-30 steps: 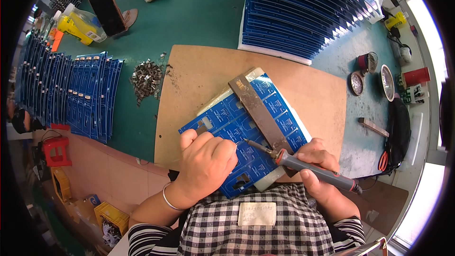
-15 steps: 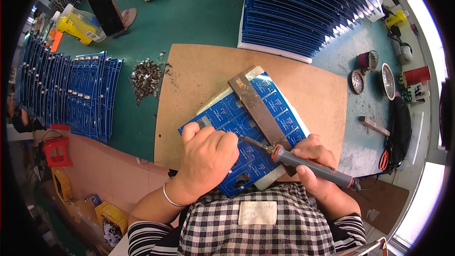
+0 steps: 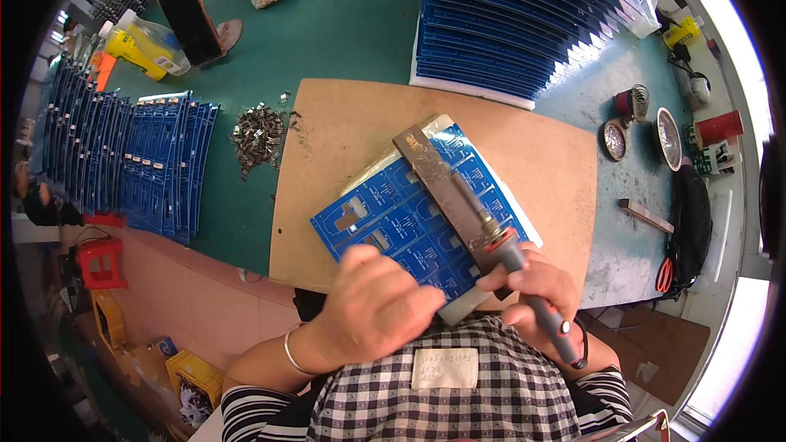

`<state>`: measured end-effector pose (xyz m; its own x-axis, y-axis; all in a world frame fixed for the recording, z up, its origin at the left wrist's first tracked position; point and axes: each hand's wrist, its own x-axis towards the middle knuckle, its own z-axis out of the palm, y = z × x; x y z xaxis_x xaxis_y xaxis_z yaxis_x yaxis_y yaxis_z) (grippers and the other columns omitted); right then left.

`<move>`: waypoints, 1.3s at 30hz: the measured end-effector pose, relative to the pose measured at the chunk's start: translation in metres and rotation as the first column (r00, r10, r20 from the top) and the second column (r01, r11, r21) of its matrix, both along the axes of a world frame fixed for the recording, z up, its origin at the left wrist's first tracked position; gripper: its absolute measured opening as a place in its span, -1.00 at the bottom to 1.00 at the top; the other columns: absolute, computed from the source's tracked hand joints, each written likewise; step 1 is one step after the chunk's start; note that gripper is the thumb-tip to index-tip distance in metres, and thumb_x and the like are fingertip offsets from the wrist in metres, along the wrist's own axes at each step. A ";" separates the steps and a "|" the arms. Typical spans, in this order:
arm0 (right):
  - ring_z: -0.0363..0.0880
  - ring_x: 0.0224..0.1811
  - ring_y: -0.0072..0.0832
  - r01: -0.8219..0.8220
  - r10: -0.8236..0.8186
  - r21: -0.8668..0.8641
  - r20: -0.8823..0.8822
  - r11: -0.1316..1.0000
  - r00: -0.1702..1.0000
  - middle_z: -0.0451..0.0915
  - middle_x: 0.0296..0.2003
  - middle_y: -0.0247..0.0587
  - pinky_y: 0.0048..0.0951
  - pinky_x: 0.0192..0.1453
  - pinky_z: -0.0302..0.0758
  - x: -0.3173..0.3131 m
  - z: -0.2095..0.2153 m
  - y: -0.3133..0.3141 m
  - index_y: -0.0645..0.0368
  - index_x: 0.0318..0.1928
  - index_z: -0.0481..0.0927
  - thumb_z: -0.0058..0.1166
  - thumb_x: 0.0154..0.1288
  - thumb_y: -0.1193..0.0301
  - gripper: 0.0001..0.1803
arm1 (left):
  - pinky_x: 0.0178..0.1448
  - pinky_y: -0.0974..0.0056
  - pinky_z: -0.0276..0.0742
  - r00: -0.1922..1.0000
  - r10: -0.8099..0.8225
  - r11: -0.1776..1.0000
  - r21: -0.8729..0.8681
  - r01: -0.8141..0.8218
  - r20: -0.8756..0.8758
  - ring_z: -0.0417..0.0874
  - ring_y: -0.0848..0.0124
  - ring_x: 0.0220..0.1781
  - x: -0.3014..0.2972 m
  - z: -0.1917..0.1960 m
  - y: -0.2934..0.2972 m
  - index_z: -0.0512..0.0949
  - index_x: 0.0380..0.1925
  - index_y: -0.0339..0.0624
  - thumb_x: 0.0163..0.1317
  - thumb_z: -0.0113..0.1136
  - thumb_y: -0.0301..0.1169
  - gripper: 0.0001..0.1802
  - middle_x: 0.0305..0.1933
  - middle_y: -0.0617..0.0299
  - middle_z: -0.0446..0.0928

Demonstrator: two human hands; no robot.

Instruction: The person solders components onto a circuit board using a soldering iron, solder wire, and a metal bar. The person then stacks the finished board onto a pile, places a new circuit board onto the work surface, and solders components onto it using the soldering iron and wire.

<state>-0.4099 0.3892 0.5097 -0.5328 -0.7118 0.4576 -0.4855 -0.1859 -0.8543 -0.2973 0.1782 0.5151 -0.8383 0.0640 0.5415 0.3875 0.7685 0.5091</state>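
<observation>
A blue printed circuit board (image 3: pixel 377 205) lies slanted on a pale pad, with a dark metal bar (image 3: pixel 430 168) across it. In my right hand (image 3: pixel 547 285) is a grey soldering iron (image 3: pixel 514 258), fingers closed round its handle. Its tip points away from me and overlaps the bar in view; whether they touch I cannot tell. My left hand (image 3: pixel 378 304) is closed and somewhat blurred, over the board's near edge by my checked apron (image 3: pixel 368 393). What its fingers hold, if anything, is hidden.
Under the work lies a brown sheet (image 3: pixel 540 151) on a green table. Small metal parts (image 3: pixel 259 135) are heaped to its left. Blue boards stand in rows at left (image 3: pixel 155 168) and far right (image 3: pixel 483 33). A phone (image 3: pixel 190 20), metal bowl (image 3: pixel 669 139) and scissors (image 3: pixel 664 274) sit farther out.
My left hand has come back toward me and right, off the middle of the board. The soldering iron has swung its tip away from the board's cutouts, up over the bar.
</observation>
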 end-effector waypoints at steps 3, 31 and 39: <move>0.62 -0.28 -0.31 -0.047 0.047 0.004 -0.004 0.999 0.999 0.70 -0.23 -0.18 -0.25 -0.08 0.42 0.008 0.002 -0.009 0.14 -0.06 0.53 0.35 0.12 0.48 -0.62 | -0.17 0.22 0.33 0.995 -0.099 0.992 0.079 0.100 -0.024 0.49 0.35 -0.41 0.003 -0.002 0.016 0.49 -0.25 -0.12 -0.02 0.30 -0.50 -0.71 -0.43 0.30 0.39; 0.56 -0.32 -0.30 0.175 -0.190 0.225 0.049 0.959 0.981 0.61 -0.36 -0.11 -0.31 -0.11 0.46 0.002 0.006 0.016 0.31 -0.16 0.63 0.17 0.16 0.39 -0.72 | -0.56 0.20 0.28 0.938 0.313 0.950 -0.056 -0.308 0.151 0.41 0.25 -0.64 0.016 -0.019 -0.008 0.42 -0.50 -0.14 -0.06 0.25 -0.66 -0.78 -0.66 0.22 0.38; 0.56 -0.28 -0.27 0.161 -0.212 0.276 0.166 0.948 0.963 0.61 -0.34 -0.07 -0.32 -0.07 0.46 0.007 0.006 0.012 0.34 -0.17 0.66 0.21 0.14 0.39 -0.71 | -0.57 0.22 0.31 0.937 0.316 0.948 -0.086 -0.306 0.149 0.43 0.27 -0.63 0.014 -0.021 -0.008 0.44 -0.51 -0.14 -0.09 0.25 -0.62 -0.81 -0.65 0.24 0.38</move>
